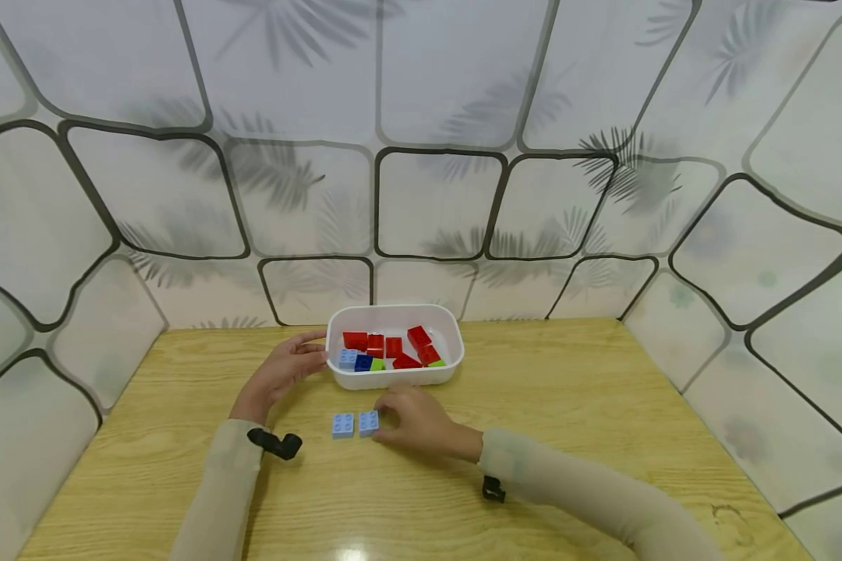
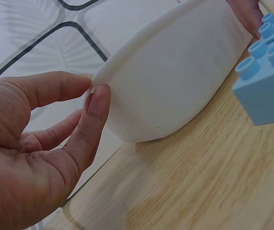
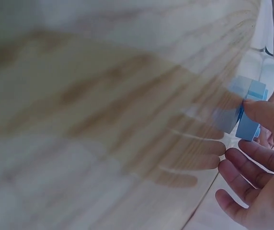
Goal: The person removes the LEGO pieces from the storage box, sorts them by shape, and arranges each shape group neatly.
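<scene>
Left hand [image 1: 288,372] pinches white bin [image 1: 393,380] at nine o'clock; right hand [image 1: 417,421] pinches blue brick [image 1: 368,423], bin's seven o'clock (best kept level).

Head view looks forward and down; tilted wrist close-ups both share pale-blue studded plastic bricks [image 2: 265,101] at frame right.

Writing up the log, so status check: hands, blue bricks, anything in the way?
Left hand touching white tub. Right hand pinching light blue brick. Second blue brick beside it, slightly apart. No obstruction visible between bricks.
</scene>
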`<state>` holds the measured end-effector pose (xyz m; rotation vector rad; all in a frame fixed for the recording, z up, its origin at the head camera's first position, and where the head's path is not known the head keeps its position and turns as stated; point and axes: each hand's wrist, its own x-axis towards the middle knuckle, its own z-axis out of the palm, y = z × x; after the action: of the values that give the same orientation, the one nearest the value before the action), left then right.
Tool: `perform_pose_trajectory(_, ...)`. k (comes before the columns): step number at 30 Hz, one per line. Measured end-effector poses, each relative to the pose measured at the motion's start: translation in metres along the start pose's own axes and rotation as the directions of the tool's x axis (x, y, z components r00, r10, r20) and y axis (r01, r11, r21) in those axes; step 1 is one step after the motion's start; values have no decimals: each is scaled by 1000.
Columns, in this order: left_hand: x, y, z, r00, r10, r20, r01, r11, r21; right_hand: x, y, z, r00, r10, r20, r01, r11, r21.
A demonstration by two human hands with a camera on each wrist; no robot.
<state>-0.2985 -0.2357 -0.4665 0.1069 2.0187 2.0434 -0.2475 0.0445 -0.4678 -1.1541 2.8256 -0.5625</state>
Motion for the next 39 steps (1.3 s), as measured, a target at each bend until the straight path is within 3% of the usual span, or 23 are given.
perform_pose_trajectory(14,2,-2,-1,1000,12,6,-12,1000,2,4,3,3,1000,-19,-7,19,999,-41)
perform_pose_trajectory(39,1,0,-1,1000,5,14,-5,1000,10,10,2,-9,993,3,118,-2,1000,-5)
